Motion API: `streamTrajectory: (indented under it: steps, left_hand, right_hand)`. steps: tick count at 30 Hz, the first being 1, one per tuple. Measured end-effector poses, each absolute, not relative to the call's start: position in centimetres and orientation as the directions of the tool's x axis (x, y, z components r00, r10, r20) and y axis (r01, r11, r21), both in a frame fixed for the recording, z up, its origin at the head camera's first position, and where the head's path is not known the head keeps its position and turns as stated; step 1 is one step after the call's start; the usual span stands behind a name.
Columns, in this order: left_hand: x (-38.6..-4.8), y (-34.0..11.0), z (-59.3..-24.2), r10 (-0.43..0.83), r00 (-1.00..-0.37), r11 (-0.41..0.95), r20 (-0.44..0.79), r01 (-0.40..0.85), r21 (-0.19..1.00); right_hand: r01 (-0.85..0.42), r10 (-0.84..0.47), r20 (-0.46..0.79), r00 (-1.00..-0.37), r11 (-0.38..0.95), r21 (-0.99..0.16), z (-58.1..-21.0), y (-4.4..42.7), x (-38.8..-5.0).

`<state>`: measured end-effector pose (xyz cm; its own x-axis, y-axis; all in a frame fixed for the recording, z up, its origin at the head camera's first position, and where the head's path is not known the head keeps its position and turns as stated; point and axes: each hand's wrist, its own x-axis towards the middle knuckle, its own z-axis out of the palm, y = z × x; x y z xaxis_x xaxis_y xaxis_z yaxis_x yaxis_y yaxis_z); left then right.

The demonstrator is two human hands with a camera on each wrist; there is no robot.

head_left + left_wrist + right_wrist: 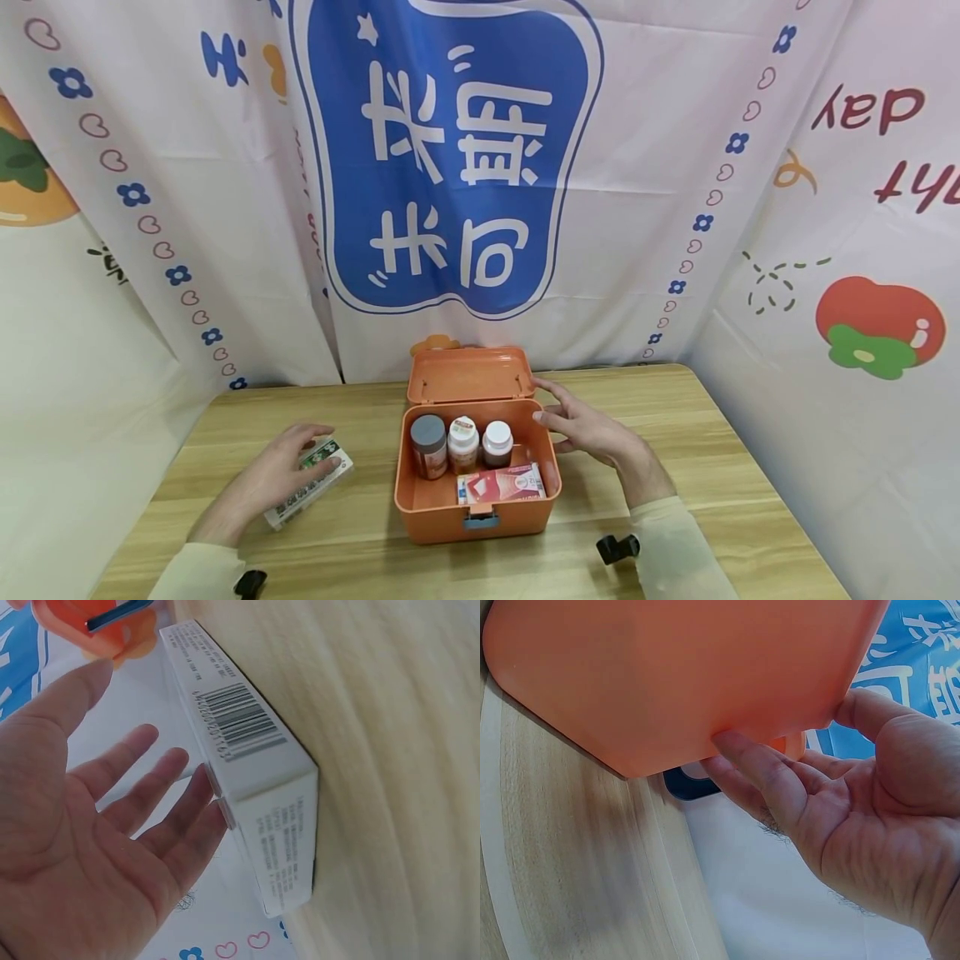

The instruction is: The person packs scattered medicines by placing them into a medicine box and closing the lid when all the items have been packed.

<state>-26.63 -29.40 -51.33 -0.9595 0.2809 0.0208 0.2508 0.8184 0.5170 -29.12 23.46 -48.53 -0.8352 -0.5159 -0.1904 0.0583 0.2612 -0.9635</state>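
Note:
An orange storage box (442, 527) stands on the table with its lid (472, 375) raised at the back. Inside are a grey-capped jar (430, 450), two white-capped bottles (462, 446) and a red-and-white carton (506, 485). My right hand (588, 427) touches the box's right side, its fingers spread along the outer wall; the right wrist view shows fingertips against that wall (667, 682). To the left, my left hand (273, 475) is over a white-and-green medicine box (322, 479). In the left wrist view, its fingers lie loosely beside the barcoded carton (240, 727).
The wooden table (360, 550) runs beneath everything. A printed cloth (637, 208) hangs behind it, with further cloth at both sides. A blue latch (481, 522) is on the storage box's front, and a dark handle (686, 786) shows behind the fingers in the right wrist view.

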Motion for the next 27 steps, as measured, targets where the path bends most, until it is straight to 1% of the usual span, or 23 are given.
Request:
streamTrajectory:
  steps: [5, 11, 27]
  left_hand:
    - [-26.58, -29.6, -51.52, 0.289, -0.957, 0.832, -0.003, 0.25, 0.496]
    - [-26.55, -29.79, -51.8, 0.311, -0.95, 0.826, -0.012, 0.264, 0.498]
    - [-26.57, -29.92, -51.49, 0.308, -0.95, 0.85, -0.056, 0.248, 0.465]
  right_hand:
    - [0.065, -0.517, -0.194, -0.834, 0.258, -0.964, -48.63, 23.38, -29.28]
    - [0.065, -0.518, -0.194, -0.833, 0.256, -0.964, -48.62, 23.36, -29.29]
    - [0.055, -0.524, -0.184, -0.832, 0.251, -0.967, -48.67, 23.39, -29.25]
